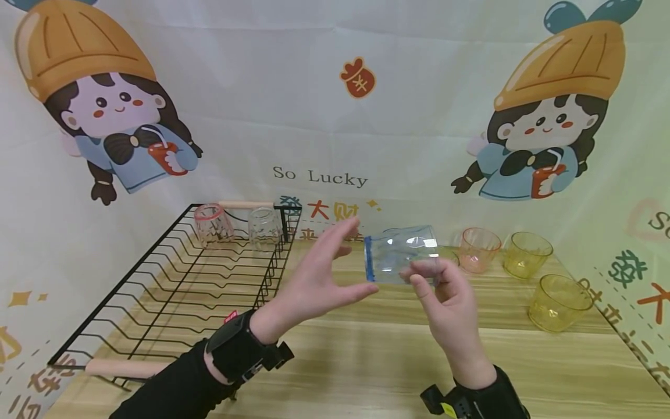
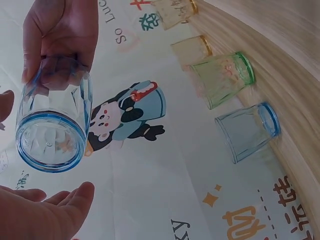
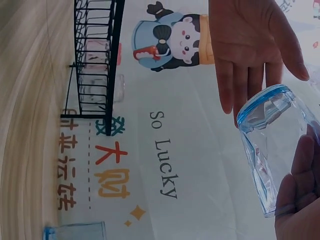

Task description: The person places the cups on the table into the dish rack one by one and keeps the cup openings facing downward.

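Note:
A clear drinking glass with a blue-tinted base is held on its side in the air above the table. My right hand pinches it near the rim, thumb outside and fingers reaching inside, as the right wrist view shows. The blue base points toward my left hand. That hand has its thumb and fingers spread apart on either side of the base end, with a gap between them and the glass. Nothing is in the left hand.
A black wire rack with wooden handles stands at left, holding a pink glass and a clear glass. At right stand a pink glass and yellow glasses. Green and blue glasses show in the left wrist view.

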The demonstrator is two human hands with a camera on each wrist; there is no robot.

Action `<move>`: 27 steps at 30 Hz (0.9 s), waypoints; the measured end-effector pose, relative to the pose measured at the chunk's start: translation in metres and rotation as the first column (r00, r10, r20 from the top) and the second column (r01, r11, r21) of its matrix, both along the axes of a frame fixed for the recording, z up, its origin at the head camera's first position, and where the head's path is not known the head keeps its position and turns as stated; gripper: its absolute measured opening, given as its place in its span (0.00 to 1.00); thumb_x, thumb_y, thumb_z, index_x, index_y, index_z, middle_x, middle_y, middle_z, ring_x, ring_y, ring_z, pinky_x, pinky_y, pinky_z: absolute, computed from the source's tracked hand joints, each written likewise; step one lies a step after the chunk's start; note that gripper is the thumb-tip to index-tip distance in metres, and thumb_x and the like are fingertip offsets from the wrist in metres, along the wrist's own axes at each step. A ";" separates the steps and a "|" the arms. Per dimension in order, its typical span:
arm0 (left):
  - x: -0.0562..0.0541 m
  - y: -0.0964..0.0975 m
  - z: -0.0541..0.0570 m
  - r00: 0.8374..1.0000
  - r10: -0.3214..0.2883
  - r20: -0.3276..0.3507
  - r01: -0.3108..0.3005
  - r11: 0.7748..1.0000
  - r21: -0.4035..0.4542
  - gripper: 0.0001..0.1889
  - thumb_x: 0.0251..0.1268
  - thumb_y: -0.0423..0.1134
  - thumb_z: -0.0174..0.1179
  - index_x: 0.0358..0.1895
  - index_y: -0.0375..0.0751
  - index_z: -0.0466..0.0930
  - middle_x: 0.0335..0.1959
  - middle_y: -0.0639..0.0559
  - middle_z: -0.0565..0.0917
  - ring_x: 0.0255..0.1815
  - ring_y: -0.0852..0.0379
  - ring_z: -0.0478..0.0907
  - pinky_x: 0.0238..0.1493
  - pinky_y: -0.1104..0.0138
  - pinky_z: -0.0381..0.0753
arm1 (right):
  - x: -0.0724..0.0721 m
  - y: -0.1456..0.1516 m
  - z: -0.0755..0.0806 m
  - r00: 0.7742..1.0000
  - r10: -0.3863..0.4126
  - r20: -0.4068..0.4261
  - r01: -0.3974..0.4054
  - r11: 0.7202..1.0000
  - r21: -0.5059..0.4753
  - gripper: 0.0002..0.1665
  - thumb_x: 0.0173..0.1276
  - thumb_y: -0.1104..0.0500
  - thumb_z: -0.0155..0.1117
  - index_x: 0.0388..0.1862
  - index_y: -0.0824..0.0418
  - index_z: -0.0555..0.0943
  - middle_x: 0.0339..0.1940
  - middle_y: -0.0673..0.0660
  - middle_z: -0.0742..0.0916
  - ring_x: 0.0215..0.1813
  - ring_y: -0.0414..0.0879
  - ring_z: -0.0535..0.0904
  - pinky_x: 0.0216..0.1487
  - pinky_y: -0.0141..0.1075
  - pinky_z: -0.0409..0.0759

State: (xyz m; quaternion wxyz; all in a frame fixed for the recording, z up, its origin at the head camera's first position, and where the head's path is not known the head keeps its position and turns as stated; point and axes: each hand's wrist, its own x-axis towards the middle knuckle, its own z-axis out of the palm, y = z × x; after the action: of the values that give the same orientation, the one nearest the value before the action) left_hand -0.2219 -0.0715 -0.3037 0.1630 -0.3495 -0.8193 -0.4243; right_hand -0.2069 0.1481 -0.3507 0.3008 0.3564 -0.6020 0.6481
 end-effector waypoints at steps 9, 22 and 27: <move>0.000 0.007 0.002 0.990 -0.107 0.087 0.099 0.991 0.086 0.49 0.47 0.32 0.77 0.74 0.34 0.58 0.71 0.42 0.67 0.68 0.49 0.68 0.63 0.67 0.74 | 0.000 -0.004 -0.003 0.996 0.086 -0.030 -0.087 0.996 -0.032 0.05 0.70 0.75 0.56 0.43 0.78 0.73 0.42 0.51 0.87 0.46 0.42 0.83 0.50 0.28 0.81; 0.000 0.012 0.000 0.984 -0.134 0.116 0.112 0.978 0.177 0.40 0.49 0.27 0.75 0.68 0.33 0.66 0.61 0.42 0.73 0.57 0.49 0.75 0.56 0.68 0.80 | 0.000 -0.008 -0.006 0.985 0.162 -0.054 -0.165 0.984 -0.062 0.06 0.72 0.73 0.56 0.46 0.72 0.75 0.44 0.52 0.87 0.46 0.42 0.83 0.51 0.30 0.82; 0.000 0.012 -0.002 0.990 -0.117 0.079 0.099 0.974 0.205 0.39 0.47 0.27 0.76 0.65 0.34 0.69 0.58 0.44 0.75 0.54 0.51 0.76 0.54 0.67 0.81 | 0.001 -0.008 -0.005 0.984 0.172 -0.044 -0.174 0.983 -0.053 0.06 0.71 0.74 0.55 0.46 0.74 0.74 0.45 0.52 0.86 0.47 0.42 0.83 0.51 0.31 0.81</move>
State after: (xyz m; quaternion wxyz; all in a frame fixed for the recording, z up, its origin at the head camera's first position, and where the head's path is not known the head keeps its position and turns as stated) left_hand -0.2221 -0.0598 -0.3054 0.1367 -0.3557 -0.7586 -0.5285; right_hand -0.2059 0.1397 -0.3557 0.2651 0.4115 -0.5440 0.6815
